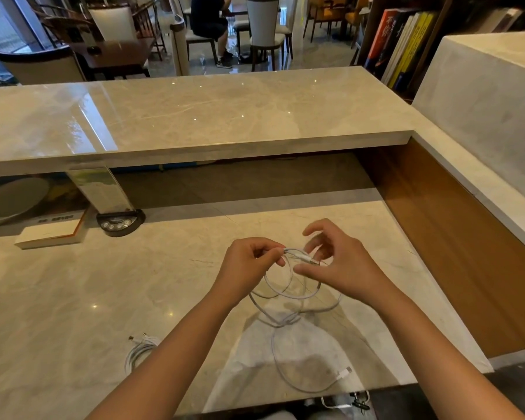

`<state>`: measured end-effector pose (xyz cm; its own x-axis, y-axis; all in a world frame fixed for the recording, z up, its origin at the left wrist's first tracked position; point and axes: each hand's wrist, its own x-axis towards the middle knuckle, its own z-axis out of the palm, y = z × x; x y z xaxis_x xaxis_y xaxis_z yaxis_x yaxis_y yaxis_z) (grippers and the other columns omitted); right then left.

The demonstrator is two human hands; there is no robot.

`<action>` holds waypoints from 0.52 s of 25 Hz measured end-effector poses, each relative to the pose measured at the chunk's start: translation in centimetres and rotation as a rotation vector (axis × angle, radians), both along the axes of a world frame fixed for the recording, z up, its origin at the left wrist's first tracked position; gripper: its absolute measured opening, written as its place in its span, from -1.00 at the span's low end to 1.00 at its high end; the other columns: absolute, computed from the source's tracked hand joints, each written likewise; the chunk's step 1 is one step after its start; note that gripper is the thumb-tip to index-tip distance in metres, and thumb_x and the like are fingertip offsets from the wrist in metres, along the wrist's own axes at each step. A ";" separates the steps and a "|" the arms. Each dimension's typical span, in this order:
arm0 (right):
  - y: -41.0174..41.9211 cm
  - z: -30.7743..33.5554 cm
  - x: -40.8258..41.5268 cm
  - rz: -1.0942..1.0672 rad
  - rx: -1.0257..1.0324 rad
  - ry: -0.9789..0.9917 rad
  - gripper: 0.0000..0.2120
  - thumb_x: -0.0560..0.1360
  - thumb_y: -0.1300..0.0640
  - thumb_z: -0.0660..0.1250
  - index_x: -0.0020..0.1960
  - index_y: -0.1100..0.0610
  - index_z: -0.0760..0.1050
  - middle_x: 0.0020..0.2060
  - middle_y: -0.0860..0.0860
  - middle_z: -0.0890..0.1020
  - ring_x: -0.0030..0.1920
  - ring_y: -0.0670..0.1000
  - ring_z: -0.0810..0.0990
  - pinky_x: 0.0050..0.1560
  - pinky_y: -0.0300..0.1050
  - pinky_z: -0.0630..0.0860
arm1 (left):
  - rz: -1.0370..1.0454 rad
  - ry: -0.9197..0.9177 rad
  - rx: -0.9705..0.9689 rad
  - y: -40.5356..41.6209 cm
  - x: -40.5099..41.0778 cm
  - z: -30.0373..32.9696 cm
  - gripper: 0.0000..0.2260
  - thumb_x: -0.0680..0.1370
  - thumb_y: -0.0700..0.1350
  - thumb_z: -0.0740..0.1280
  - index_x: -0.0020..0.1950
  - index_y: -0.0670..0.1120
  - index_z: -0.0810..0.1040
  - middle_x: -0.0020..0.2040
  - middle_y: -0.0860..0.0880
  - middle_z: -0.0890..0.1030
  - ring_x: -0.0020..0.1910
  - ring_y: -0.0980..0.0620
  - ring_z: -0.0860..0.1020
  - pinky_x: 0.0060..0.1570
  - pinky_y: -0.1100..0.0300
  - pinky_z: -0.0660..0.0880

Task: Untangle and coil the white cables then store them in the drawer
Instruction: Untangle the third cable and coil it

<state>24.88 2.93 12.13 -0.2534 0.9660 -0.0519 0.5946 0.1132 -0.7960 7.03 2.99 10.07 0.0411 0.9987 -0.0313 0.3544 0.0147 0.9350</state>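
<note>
Two hands meet over the desk [73, 298], and the grip that matters is the left hand [249, 262], whose fingertips pinch a bunch of strands of the white cable [285, 294] at the top of its loops. Just to the right of that pinch a plug end [305, 257] sticks out sideways toward the right hand [337, 262], which is the nearer one to it; its fingers are curled loosely around the plug, and whether they touch it I cannot tell. Below the pinch the loops hang down to a knot [287, 321], and the tail runs on toward the person, ending in a connector [344, 373]. Well to the lower left lies a second cable [140, 350], bunched on the desk.
</note>
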 end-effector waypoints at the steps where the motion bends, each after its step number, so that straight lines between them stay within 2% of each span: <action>1: -0.1 -0.3 -0.1 0.034 0.133 -0.193 -0.75 0.40 0.04 0.44 0.00 -0.02 0.43 -0.17 -0.08 0.58 -0.22 -0.07 0.56 -0.15 -0.11 0.57 | 0.008 -0.006 -0.006 0.0 0.0 0.0 -0.86 0.50 -0.19 0.35 -0.18 -0.18 0.69 -0.27 0.08 0.66 -0.40 0.29 0.50 -0.33 0.45 0.40; 2: -0.2 -0.3 -0.3 0.051 0.247 -0.281 -0.81 0.43 0.05 0.42 -0.03 0.00 0.44 -0.18 -0.07 0.58 -0.22 -0.06 0.54 -0.15 -0.07 0.57 | 0.001 -0.022 -0.012 0.0 0.1 0.1 -0.86 0.50 -0.19 0.35 -0.18 -0.17 0.69 -0.26 0.06 0.67 -0.37 0.30 0.52 -0.31 0.46 0.41; 3: -0.2 -0.5 -0.3 0.050 0.311 -0.290 -0.89 0.46 0.06 0.38 -0.07 0.04 0.47 -0.20 -0.05 0.59 -0.22 -0.05 0.54 -0.15 -0.03 0.57 | -0.016 -0.045 -0.018 0.0 0.1 0.3 -0.87 0.50 -0.19 0.35 -0.16 -0.15 0.69 -0.25 0.04 0.68 -0.33 0.29 0.54 -0.30 0.46 0.42; 5: -0.1 -0.9 0.0 0.035 0.367 -0.194 -0.92 0.49 0.09 0.34 -0.11 0.09 0.50 -0.26 -0.02 0.62 -0.24 -0.03 0.58 -0.18 -0.02 0.57 | -0.051 -0.086 -0.038 -0.1 0.1 0.7 -0.88 0.51 -0.18 0.33 -0.06 -0.09 0.68 -0.21 0.00 0.69 -0.27 0.27 0.57 -0.27 0.46 0.44; 7: 0.0 -1.2 0.4 0.010 0.398 -0.123 -0.94 0.49 0.14 0.34 -0.10 0.13 0.49 -0.21 -0.02 0.59 -0.22 -0.05 0.60 -0.20 -0.13 0.59 | -0.074 -0.094 -0.064 -0.2 0.1 1.0 -0.85 0.53 -0.17 0.30 0.03 -0.06 0.64 -0.22 0.03 0.69 -0.32 0.32 0.55 -0.31 0.49 0.40; 9: 0.0 -1.2 0.6 -0.037 0.462 -0.118 -0.93 0.49 0.18 0.35 -0.10 0.15 0.47 -0.16 -0.04 0.49 -0.21 -0.07 0.55 -0.22 -0.26 0.56 | -0.081 -0.102 -0.097 -0.2 0.2 1.0 -0.83 0.55 -0.17 0.27 -0.01 -0.07 0.66 -0.24 0.10 0.67 -0.39 0.30 0.49 -0.36 0.45 0.37; 10: 0.0 -1.2 0.6 -0.061 0.468 -0.126 -0.93 0.48 0.18 0.35 -0.10 0.15 0.47 -0.16 -0.04 0.47 -0.22 -0.06 0.53 -0.23 -0.26 0.55 | -0.082 -0.112 -0.112 -0.2 0.2 1.0 -0.81 0.55 -0.17 0.26 -0.06 -0.11 0.68 -0.25 0.13 0.67 -0.41 0.26 0.45 -0.38 0.42 0.36; 13: 0.2 -1.2 1.0 -0.068 0.476 -0.137 -0.93 0.49 0.14 0.34 -0.08 0.11 0.46 -0.20 -0.02 0.56 -0.23 -0.03 0.59 -0.23 -0.10 0.60 | -0.083 -0.097 -0.121 -0.2 0.1 1.1 -0.77 0.54 -0.15 0.27 -0.19 -0.17 0.68 -0.19 0.14 0.68 -0.42 0.23 0.40 -0.39 0.37 0.35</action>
<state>25.85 3.18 10.89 -0.2105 0.9049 0.3700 0.7085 0.4020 -0.5800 7.08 2.75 11.16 0.1316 0.9809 -0.1433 0.2671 0.1042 0.9580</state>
